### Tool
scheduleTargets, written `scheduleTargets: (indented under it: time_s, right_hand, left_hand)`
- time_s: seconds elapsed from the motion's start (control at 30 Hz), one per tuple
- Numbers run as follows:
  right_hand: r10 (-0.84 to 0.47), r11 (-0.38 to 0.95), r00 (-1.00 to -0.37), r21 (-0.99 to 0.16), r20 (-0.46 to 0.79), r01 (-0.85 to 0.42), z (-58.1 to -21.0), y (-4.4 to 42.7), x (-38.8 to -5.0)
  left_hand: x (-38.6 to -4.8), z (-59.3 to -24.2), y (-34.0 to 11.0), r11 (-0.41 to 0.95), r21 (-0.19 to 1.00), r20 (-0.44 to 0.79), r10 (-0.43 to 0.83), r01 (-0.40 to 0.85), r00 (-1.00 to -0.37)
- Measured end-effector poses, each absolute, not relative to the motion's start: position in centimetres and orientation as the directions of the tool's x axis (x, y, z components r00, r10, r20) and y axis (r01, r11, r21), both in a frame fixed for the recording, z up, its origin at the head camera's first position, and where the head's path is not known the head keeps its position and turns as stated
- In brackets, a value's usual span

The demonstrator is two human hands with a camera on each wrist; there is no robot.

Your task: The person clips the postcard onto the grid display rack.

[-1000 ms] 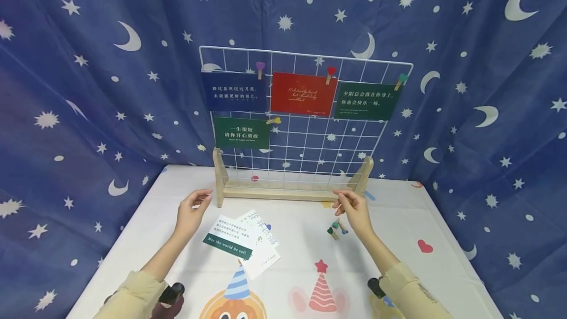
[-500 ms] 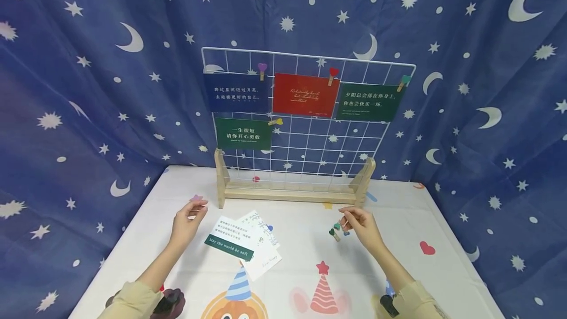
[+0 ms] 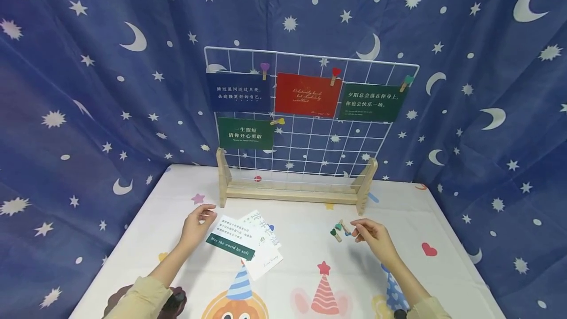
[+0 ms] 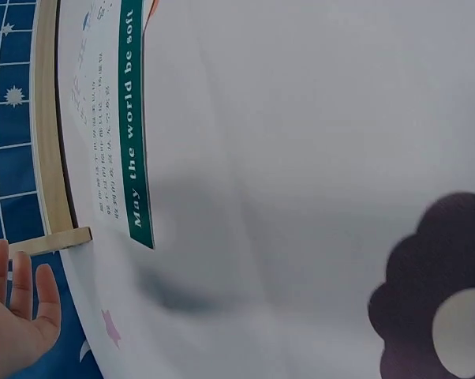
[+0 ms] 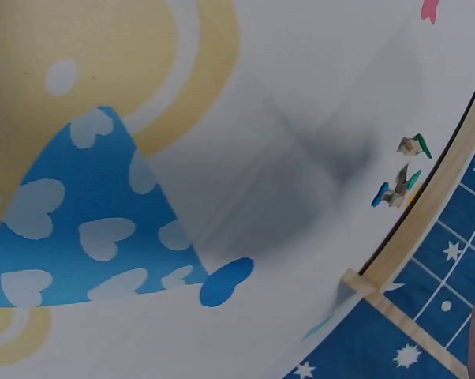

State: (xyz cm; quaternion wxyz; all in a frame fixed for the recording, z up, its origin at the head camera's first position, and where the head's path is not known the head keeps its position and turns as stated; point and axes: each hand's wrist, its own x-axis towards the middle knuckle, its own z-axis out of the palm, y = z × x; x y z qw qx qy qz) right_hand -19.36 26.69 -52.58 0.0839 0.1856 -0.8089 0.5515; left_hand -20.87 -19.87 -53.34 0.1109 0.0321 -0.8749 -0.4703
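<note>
My left hand (image 3: 197,224) hovers just left of a loose pile of white postcards (image 3: 266,259), its fingers loosely bent and nothing in them. The top postcard (image 3: 231,238) has a green band reading "May the world be soft". In the left wrist view the left hand (image 4: 20,320) shows three spread fingers. To the right of several small heart clothespins (image 3: 336,235), my right hand (image 3: 376,241) hangs relaxed with no object visible in it. The right wrist view catches only a sliver of that hand; the clothespins (image 5: 397,189) lie apart from it on the tablecloth.
Behind the hands stands a white wire grid (image 3: 305,139) on a wooden base (image 3: 290,194). Clothespins fix a blue card (image 3: 239,105), a red card (image 3: 305,107) and two green cards to it. A starry curtain (image 3: 88,127) encloses the patterned tablecloth (image 3: 301,245).
My right hand has moved down and to the right, from above the clothespins to beside them. My left hand has come slightly nearer the person. The postcards and grid stay put; the view shifts slightly.
</note>
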Motion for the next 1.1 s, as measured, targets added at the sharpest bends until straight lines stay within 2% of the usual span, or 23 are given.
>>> scheduleTargets:
  time_s: [0.27, 0.47, 0.73, 1.1]
  right_hand:
    - [-0.181, 0.446, -0.929, -0.815, 0.324, -0.371, -52.6, 28.3, -19.3]
    - [-0.139, 0.472, -0.965, -0.841, 0.223, -0.262, -53.5, 29.7, -19.5]
    - [-0.087, 0.507, -0.984, -0.843, 0.157, -0.180, -54.0, 30.3, -20.0]
    - [-0.044, 0.523, -0.995, -0.847, 0.087, -0.097, -54.7, 30.6, -21.1]
  left_hand:
    - [-21.8, -54.1, -18.8, 0.577, 0.815, 0.142, -0.109, 0.053, -0.984]
    - [-21.3, -55.1, -18.8, 0.625, 0.780, 0.052, -0.035, 0.019, -0.998]
    - [-21.8, -56.0, -18.3, 0.750, 0.657, -0.068, -0.052, -0.084, -0.996]
    - [-21.5, -55.6, -17.1, 0.822, 0.544, -0.146, -0.102, -0.166, -0.984]
